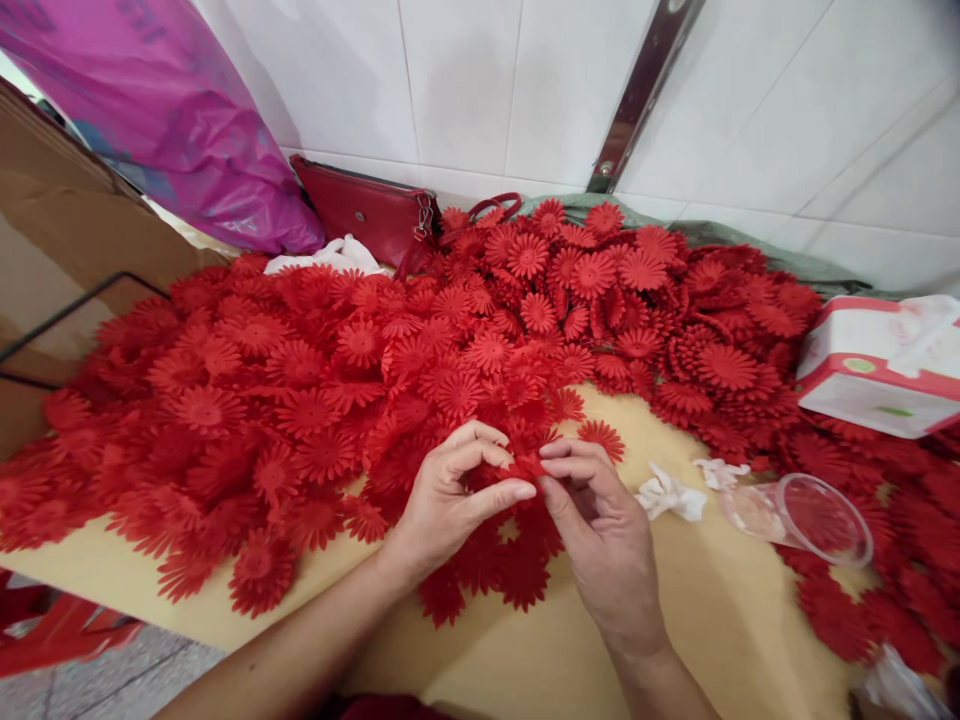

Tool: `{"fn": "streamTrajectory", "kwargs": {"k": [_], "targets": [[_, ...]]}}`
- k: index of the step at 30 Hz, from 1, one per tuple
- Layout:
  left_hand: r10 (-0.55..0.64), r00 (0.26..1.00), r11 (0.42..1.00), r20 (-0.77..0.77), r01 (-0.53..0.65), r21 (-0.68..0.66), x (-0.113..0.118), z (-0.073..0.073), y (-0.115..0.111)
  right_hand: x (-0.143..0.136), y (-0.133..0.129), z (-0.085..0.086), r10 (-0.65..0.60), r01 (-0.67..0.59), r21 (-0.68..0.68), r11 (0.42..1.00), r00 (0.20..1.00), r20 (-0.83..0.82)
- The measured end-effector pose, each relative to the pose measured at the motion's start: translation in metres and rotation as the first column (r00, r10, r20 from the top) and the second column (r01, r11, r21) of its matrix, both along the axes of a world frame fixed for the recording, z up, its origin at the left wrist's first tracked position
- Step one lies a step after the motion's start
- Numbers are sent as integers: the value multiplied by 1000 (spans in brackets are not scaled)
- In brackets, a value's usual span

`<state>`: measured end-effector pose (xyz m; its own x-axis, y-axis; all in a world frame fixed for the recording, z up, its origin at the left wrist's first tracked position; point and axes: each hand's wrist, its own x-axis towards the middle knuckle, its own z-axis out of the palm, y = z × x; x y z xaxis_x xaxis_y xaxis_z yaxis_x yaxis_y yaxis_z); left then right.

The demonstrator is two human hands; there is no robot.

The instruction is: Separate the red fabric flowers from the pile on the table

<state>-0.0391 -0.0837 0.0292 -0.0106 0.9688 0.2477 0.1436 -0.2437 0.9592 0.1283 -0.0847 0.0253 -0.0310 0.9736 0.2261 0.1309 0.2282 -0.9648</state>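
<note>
Nearest: left hand [450, 485] and right hand [607, 530] meet above the bench [720, 610], thumbs and fingers of both pinching one red petal piece [526, 466] between them. Fingertips cover most of it, so can't tell if it's one layer or several. Reads as mid-work, one piece in progress. Below the hands, a few red flowers [521, 575] lie on the bench.

Right of the hands: crumpled tissue [671, 493], then a clear plastic cup [825, 520] on its side by more red petals.

Farther, left heap [255, 400]: lots of loose, flat-looking flowers, spread wide; judged as stock not yet worked, so plenty left. Right heap [727, 370]: denser, some with ruffled, layered petals; likely the done share, already sizeable, no count possible. Tissue box [862, 390] sits beside it.

Back: red purse [367, 215] against the wall, purple bag [217, 130] to its left, both apart from the work
</note>
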Motion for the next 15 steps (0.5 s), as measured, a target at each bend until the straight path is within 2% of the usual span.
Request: {"fn": "streamTrajectory", "kwargs": {"k": [3, 7, 9, 11, 15], "targets": [[52, 998, 997, -28, -51, 58, -2, -1, 0, 4, 3, -5, -119, 112, -70, 991, 987, -109], [290, 948, 952, -129, -271, 145, -5, -4, 1, 10, 8, -8, -269, 240, -158, 958, 942, -202], [378, 906, 922, -194, -350, 164, -6, -5, 2, 11, 9, -7, -286, 250, -176, 952, 933, -220], [414, 879, 908, -235, -381, 172, -6, -5, 2, 9, 9, -6, -288, 249, -193, 949, 933, -217], [467, 860, 880, -205, -429, 204, -5, -3, 0, 6, 9, -5, -258, 202, -225, 953, 932, -254]]}}
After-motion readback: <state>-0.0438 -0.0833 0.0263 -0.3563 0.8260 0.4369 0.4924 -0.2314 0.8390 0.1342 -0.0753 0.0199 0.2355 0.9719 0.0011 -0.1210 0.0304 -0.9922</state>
